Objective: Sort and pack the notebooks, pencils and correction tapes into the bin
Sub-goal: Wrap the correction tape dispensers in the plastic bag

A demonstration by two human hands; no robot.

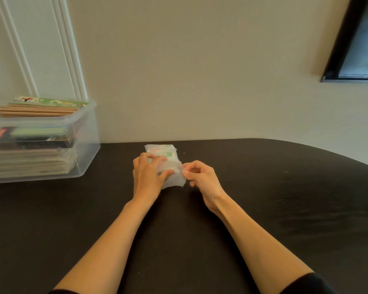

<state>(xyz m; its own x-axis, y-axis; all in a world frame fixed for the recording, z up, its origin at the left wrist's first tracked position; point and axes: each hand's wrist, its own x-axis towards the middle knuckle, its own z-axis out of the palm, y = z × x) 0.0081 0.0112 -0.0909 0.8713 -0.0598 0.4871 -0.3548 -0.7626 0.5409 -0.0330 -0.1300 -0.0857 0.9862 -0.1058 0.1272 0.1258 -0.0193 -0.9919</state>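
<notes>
My left hand (147, 175) curls round the packet (164, 150) of correction tapes on the dark table (263, 187); my right hand (200, 177) pinches its loose wrapper edge. The clear bin (87, 132) stands well apart to my left; pencils (34, 111) lie on top inside it, notebooks (30, 162) stacked beneath.

Bin (89, 134), left side beyond frame.

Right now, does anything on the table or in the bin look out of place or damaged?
Nothing looks spilled or damaged. The pencils lie level in the clear bin. Only the translucent packet of correction tapes is outside it, on the dark table, its wrapper loose at the near end.
</notes>
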